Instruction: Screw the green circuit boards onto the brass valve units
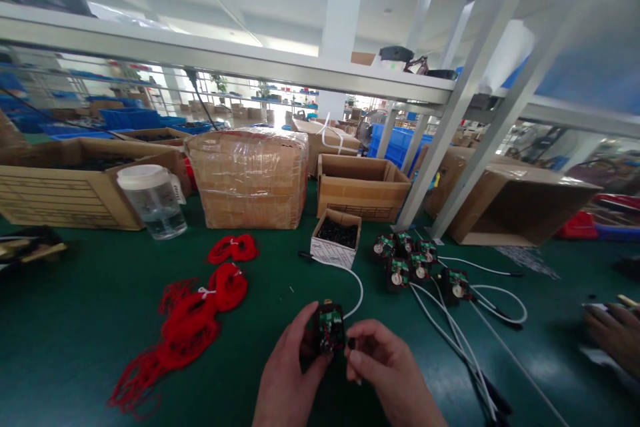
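My left hand [290, 370] grips a small black housing [329, 325] by its left side, and a green circuit board with wires shows in its open face. A white cable [359, 280] loops from the housing's right side up to a black plug. Just right of the housing, my right hand [385, 363] pinches a tiny dark part [351, 343] between thumb and fingers; its exact kind is too small to tell. Beyond both hands stands a little white carton [333, 255] of small black pieces. Several similar housings [420, 267] with cables sit to the right.
Bundles of red wire [190, 323] lie on the green table [250, 340] at left. Behind are a clear water jug [163, 210], a plastic-wrapped carton [250, 180] and an open box [363, 203]. Metal shelf posts [430, 167] rise at right. Another person's hand [613, 333] is at far right.
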Motion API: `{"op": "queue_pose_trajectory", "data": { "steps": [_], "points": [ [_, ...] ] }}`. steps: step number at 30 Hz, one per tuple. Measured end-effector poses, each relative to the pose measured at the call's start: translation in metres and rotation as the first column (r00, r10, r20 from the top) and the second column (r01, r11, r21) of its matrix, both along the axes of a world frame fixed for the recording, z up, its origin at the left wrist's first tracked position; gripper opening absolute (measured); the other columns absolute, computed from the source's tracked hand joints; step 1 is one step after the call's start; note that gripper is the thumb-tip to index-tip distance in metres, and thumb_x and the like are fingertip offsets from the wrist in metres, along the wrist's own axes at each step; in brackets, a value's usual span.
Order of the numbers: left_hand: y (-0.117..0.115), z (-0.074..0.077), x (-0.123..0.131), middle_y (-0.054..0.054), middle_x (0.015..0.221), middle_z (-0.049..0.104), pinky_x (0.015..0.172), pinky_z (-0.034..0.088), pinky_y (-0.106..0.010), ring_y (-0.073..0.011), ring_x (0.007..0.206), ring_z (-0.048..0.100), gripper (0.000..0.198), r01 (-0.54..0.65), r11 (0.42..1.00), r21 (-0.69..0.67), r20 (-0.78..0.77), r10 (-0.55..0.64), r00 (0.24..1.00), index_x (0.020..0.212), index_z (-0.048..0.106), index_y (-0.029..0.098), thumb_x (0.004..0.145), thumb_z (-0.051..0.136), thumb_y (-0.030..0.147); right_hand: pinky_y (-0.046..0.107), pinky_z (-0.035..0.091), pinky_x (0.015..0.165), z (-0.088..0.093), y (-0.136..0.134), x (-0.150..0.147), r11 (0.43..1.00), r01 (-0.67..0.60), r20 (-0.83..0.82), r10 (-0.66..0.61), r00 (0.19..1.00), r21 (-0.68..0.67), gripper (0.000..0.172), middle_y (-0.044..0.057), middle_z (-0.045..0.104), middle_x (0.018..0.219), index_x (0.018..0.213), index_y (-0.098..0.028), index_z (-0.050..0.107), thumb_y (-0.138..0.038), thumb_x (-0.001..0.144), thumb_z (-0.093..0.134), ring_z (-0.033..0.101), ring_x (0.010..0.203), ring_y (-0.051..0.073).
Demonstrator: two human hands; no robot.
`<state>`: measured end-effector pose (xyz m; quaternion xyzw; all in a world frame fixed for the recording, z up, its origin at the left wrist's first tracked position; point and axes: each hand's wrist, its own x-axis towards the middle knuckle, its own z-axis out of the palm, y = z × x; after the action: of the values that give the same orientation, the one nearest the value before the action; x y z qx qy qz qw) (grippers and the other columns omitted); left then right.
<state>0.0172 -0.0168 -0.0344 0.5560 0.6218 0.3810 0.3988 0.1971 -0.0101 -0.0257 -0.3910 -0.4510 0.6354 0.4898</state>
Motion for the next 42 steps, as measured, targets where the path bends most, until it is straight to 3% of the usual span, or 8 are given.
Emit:
{"op": "queue_pose_trajectory", "data": {
  "steps": [12, 22, 28, 31, 36, 42],
  "points": [
    [0.002, 0.001, 0.0, -0.003, 0.112, 0.072, 0.084, 0.053, -0.032, -0.0195, 0.089, 0.07, 0.062, 0.006, 1.0, -0.008, -0.03, -0.006, 1.0, 0.14, 0.05, 0.025, 0.079, 0.059, 0.029, 0.018, 0.035, 0.047, -0.002, -0.001, -0.009, 0.992, -0.096, -0.243, 0.072, 0.967, -0.086, 0.03, 0.001, 0.068, 0.07, 0.094, -0.019, 0.073, -0.042, 0.078, 0.083, 0.059, 0.049, 0.009],
    [0.002, 0.0, -0.001, -0.003, 0.111, 0.071, 0.086, 0.053, -0.034, -0.0197, 0.089, 0.068, 0.061, 0.027, 1.0, -0.002, 0.014, -0.027, 1.0, 0.141, 0.048, 0.027, 0.081, 0.059, 0.027, 0.022, 0.042, 0.054, -0.006, 0.001, -0.005, 0.999, -0.017, -0.148, 0.023, 0.989, 0.039, 0.026, 0.002, 0.068, 0.074, 0.091, -0.022, 0.079, -0.037, 0.072, 0.088, 0.059, 0.056, 0.011],
    [0.001, -0.004, -0.001, -0.002, 0.111, 0.072, 0.084, 0.054, -0.035, -0.0207, 0.088, 0.069, 0.062, 0.021, 1.0, 0.01, 0.017, -0.021, 1.0, 0.141, 0.049, 0.029, 0.08, 0.06, 0.027, 0.023, 0.043, 0.055, -0.01, 0.002, -0.003, 0.998, -0.032, -0.098, 0.038, 0.994, 0.061, 0.025, 0.003, 0.068, 0.079, 0.093, -0.024, 0.078, -0.038, 0.074, 0.085, 0.061, 0.059, 0.012],
    [0.001, -0.003, -0.001, -0.003, 0.111, 0.071, 0.085, 0.053, -0.035, -0.0206, 0.089, 0.068, 0.062, 0.017, 1.0, 0.012, 0.011, -0.017, 1.0, 0.141, 0.049, 0.028, 0.08, 0.06, 0.028, 0.024, 0.043, 0.058, -0.01, 0.002, -0.001, 0.995, -0.029, -0.036, 0.032, 0.999, 0.098, 0.025, 0.001, 0.064, 0.08, 0.094, -0.025, 0.078, -0.038, 0.075, 0.085, 0.059, 0.062, 0.012],
    [-0.001, 0.001, -0.002, -0.004, 0.116, 0.07, 0.086, 0.053, -0.035, -0.021, 0.091, 0.068, 0.063, 0.039, 0.999, -0.015, -0.004, -0.039, 0.999, 0.142, 0.047, 0.027, 0.08, 0.059, 0.028, 0.026, 0.046, 0.064, -0.007, 0.001, 0.003, 0.981, 0.031, 0.217, -0.073, 0.973, 0.194, 0.02, 0.001, 0.059, 0.081, 0.092, -0.024, 0.077, -0.035, 0.076, 0.081, 0.055, 0.072, 0.015],
    [-0.001, 0.002, -0.001, -0.003, 0.116, 0.07, 0.088, 0.053, -0.035, -0.0202, 0.091, 0.068, 0.064, 0.022, 1.0, -0.011, -0.027, -0.023, 0.999, 0.143, 0.046, 0.027, 0.08, 0.057, 0.026, 0.029, 0.049, 0.068, 0.003, 0.0, 0.002, 0.958, -0.05, 0.462, -0.09, 0.882, 0.283, 0.016, 0.002, 0.062, 0.082, 0.097, -0.024, 0.076, -0.022, 0.082, 0.069, 0.061, 0.073, 0.017]
  ]
}}
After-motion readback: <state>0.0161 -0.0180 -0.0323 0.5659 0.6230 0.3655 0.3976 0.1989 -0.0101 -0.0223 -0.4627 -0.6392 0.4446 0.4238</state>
